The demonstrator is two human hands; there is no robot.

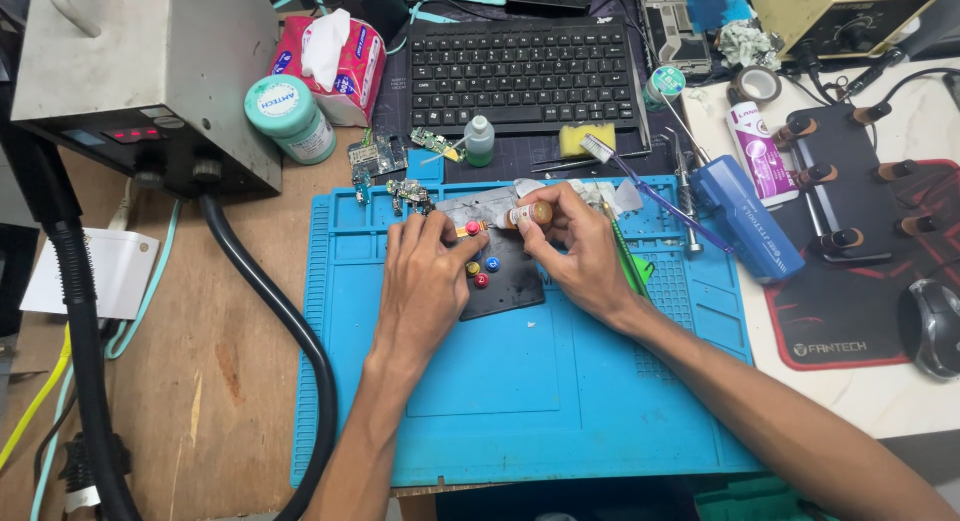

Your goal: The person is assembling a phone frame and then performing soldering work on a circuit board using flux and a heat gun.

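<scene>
My right hand (580, 249) grips a small amber bottle with a white label (528, 216), held sideways over a dark phone body (510, 276) that lies on the blue work mat (540, 381). My left hand (428, 276) pinches the bottle's red cap end (472, 228) between thumb and finger. Small red, blue and yellow caps (482, 272) rest on the dark phone body between my hands.
A grey hot-air station (150, 81) with a black hose (290, 331) stands at the left. A black keyboard (522, 76), tissue pack (335, 66), green-lidded tub (290, 116), circuit boards (385, 171), blue toothbrush (640, 186), blue bottle (745, 216) and mouse (932, 326) surround the mat.
</scene>
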